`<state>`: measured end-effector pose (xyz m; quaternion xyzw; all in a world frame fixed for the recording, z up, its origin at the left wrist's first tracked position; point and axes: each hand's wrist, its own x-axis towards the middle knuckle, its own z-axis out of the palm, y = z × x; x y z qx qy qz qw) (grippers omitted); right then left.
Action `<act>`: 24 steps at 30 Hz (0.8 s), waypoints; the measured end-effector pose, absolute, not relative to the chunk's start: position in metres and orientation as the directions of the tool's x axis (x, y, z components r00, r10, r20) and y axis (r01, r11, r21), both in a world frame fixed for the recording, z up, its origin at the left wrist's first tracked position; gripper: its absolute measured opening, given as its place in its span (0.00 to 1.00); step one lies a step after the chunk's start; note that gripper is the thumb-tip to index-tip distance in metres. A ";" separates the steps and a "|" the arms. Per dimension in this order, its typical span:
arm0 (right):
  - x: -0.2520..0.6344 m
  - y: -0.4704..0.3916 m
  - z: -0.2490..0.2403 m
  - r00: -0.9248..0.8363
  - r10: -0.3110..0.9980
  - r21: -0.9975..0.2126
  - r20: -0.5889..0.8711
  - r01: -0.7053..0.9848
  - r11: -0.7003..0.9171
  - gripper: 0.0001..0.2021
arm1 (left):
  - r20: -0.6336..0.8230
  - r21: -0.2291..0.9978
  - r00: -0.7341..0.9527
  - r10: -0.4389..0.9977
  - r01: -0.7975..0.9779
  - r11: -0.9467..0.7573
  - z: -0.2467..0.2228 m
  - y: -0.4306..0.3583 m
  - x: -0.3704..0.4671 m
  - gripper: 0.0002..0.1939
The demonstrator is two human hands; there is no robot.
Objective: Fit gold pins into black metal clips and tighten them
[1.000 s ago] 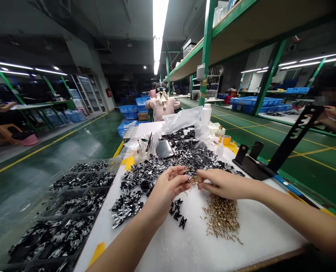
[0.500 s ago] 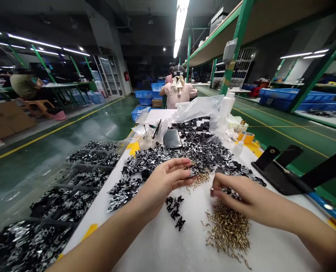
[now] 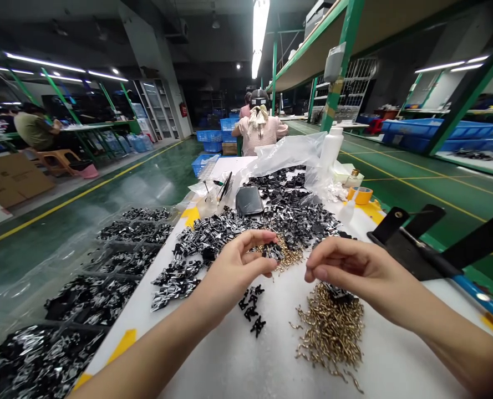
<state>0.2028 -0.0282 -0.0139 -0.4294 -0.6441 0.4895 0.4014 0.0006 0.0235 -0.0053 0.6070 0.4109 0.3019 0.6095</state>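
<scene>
My left hand hovers over the white tabletop, thumb and fingers apart. Small black-and-silver parts show in the gap; I cannot tell whether they touch the hand or lie behind it. Thumb and fingertips of my right hand are pinched together; anything between them is hidden. Below it lies a heap of small curved brass-coloured pieces, with black-and-silver parts partly under the hand. A smaller brass-coloured heap sits between the hands. Several black parts form a small group near my left wrist.
A large pile of black-and-silver parts spreads behind my hands, around a dark phone-like slab. Divided trays of similar parts stand at left. A black metal fixture with a blue handle is at right. Another person sits ahead.
My left hand has turned, its thumb and fingers now farther apart. The right hand has shifted slightly, its fingers still pinched. The whole view has moved a little.
</scene>
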 end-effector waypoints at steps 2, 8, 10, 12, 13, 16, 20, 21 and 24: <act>0.202 -0.029 -0.013 -0.285 0.956 -0.980 0.069 0.161 0.119 0.06 | -0.138 0.985 0.485 0.864 0.159 0.068 -0.006 0.022 0.002 0.17; 0.202 -0.030 -0.015 -0.233 0.968 -0.983 0.090 0.136 0.124 0.07 | -0.086 0.988 0.564 0.821 0.153 -0.001 -0.008 0.017 0.005 0.15; 0.201 -0.031 -0.016 -0.221 0.970 -0.975 0.098 0.175 0.138 0.06 | -0.082 0.985 0.591 0.802 0.170 -0.025 -0.008 0.016 0.004 0.15; 0.200 -0.032 -0.018 -0.192 0.971 -0.929 0.145 0.312 0.200 0.05 | -0.078 0.980 0.601 0.795 0.193 -0.050 -0.007 0.015 0.004 0.16; 0.199 -0.033 -0.019 -0.175 0.964 -0.878 0.199 0.406 0.254 0.05 | -0.072 0.977 0.601 0.796 0.203 -0.065 -0.006 0.015 0.004 0.16; 0.197 -0.035 -0.022 -0.196 0.885 -0.643 0.422 0.624 0.445 0.00 | -0.043 0.967 0.590 0.806 0.227 -0.114 -0.005 0.015 0.004 0.16; 0.198 -0.033 -0.028 -0.338 0.750 -0.386 0.568 0.696 0.606 0.05 | -0.007 0.950 0.569 0.822 0.261 -0.172 -0.006 0.013 0.004 0.14; 0.199 -0.032 -0.030 -0.374 0.720 -0.324 0.584 0.706 0.630 0.06 | 0.003 0.944 0.565 0.825 0.270 -0.188 -0.006 0.013 0.004 0.14; 0.202 -0.031 -0.034 -0.478 0.639 -0.136 0.603 0.728 0.672 0.09 | 0.022 0.930 0.552 0.834 0.294 -0.219 -0.008 0.013 0.005 0.14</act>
